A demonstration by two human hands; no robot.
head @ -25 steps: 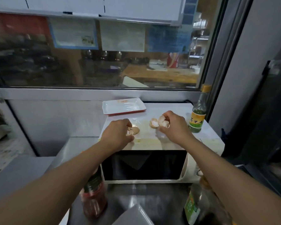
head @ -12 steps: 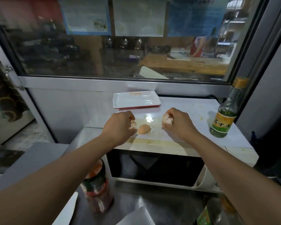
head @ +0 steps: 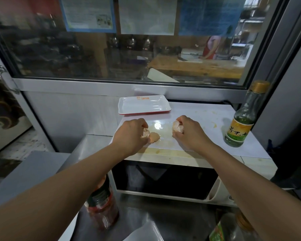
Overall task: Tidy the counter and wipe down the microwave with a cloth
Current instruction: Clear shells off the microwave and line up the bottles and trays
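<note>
Whereas the right hand point(head: 189, 134) a second ago lay beside two shell pieces on the microwave point(head: 165, 181), it now grips shell point(head: 177, 126) in curled fingers, and none lies loose beside it. Left hand point(head: 130, 134) is unchanged, pinching a shell fragment point(head: 145, 133). One shell half point(head: 154, 137) rests dome-up on the microwave top, touching the left fingers. Counted left to right: one red jar point(head: 102, 206) on the counter, one white tray point(head: 143, 104) at the back of the microwave top, one green bottle point(head: 240, 126) at its right edge, one further bottle point(head: 222, 228) at the bottom edge.
</note>
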